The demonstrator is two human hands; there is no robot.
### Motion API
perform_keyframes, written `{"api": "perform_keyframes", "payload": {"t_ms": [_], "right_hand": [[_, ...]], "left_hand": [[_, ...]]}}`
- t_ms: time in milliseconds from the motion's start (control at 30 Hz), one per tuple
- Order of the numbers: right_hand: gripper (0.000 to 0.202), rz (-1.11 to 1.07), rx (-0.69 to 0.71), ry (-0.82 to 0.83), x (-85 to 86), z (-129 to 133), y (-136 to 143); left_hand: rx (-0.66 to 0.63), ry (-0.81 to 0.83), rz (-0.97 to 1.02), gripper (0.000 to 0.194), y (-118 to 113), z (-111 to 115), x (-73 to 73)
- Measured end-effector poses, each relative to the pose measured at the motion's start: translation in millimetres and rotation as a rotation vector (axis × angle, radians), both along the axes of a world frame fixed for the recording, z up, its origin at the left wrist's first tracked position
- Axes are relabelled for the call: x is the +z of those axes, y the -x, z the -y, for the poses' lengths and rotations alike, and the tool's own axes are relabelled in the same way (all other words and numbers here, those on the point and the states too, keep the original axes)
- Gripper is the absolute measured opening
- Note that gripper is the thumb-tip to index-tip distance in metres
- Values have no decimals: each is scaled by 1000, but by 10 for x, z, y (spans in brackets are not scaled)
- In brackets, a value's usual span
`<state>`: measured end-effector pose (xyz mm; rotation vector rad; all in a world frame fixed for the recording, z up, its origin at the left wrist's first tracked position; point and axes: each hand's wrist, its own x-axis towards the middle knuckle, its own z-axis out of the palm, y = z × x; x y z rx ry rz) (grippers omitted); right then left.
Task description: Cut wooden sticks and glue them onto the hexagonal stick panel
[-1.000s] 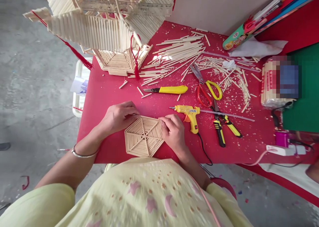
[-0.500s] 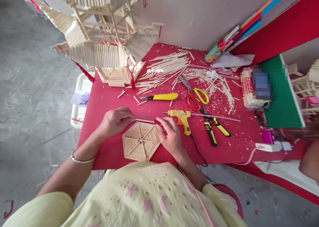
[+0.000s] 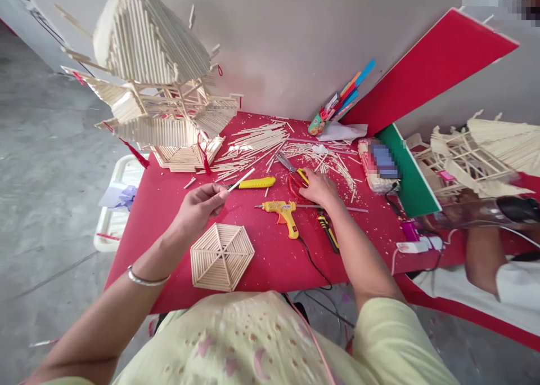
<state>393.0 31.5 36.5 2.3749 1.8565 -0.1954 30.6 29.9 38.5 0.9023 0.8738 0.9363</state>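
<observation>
My left hand [image 3: 206, 204] is closed in a pinch on a thin wooden stick [image 3: 243, 178], which points up and to the right above the table. My right hand [image 3: 319, 188] is closed over the handles of the scissors [image 3: 287, 161], one red and one yellow; their metal blades point up-left and lie at the table. Below my left hand, a hexagonal panel of wooden sticks [image 3: 222, 256] lies flat. Between the hands are a yellow glue gun [image 3: 280, 209], with a clear glue stick at its back, and a yellow utility knife [image 3: 257, 183].
A tiered stick-built pavilion [image 3: 164, 131] with red tassels stands at the back left. Loose sticks [image 3: 261, 140] and scraps cover the table's rear. Black-and-yellow pliers [image 3: 328, 233] lie under my right forearm. A pen holder [image 3: 318, 121] leans by the wall. Another person's arm [image 3: 485, 255] is at right.
My left hand has lifted the stick off the panel's top edge. My right hand has left the panel, moved up and right, and taken hold of the scissors. The view has shifted.
</observation>
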Motion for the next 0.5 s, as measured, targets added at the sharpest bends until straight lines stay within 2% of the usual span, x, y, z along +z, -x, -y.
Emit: {"api": "perform_keyframes", "payload": {"t_ms": [100,200,300,433,500], "right_hand": [[84,2,28,39,-89,-187,3],[84,9,6,2,-90,-266,3],[76,14,-44,-140,-9,-249,-65],[78,-44,-64,-423,147,-136,-150],[76,-84,-28,-429,221,-68,-128]], "left_hand": [[6,47,60,33,-146,-40,90],[30,51,81,36,-217,-75,158],[55,34,85,37,-245,-99,181],[61,27,84,37,-277,-110,158],[63,36,86,37,-316,-100,149]]}}
